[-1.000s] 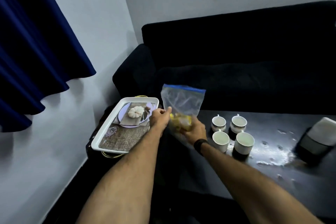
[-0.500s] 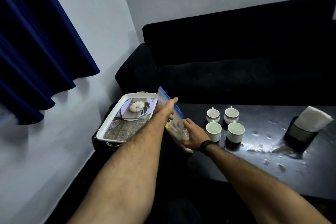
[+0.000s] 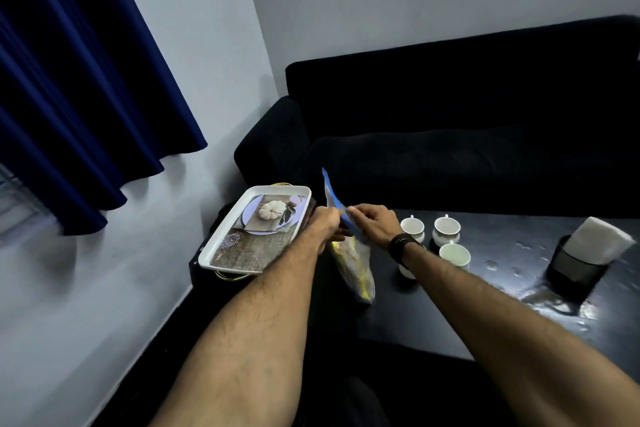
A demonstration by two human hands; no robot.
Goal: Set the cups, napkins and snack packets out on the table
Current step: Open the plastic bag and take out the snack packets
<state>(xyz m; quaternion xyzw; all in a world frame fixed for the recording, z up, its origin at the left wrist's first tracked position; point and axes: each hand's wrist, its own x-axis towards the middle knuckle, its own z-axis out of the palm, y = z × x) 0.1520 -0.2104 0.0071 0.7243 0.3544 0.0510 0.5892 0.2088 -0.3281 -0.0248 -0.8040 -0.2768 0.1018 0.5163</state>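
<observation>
The bag [image 3: 353, 263] is held upright over the surface [image 3: 519, 305] at its blue seal, pinched by the left hand [image 3: 323, 224] and right hand [image 3: 375, 224], probably to open it; cups [image 3: 446, 230] are clustered at three o'clock, napkins [image 3: 601, 239] beyond.
</observation>
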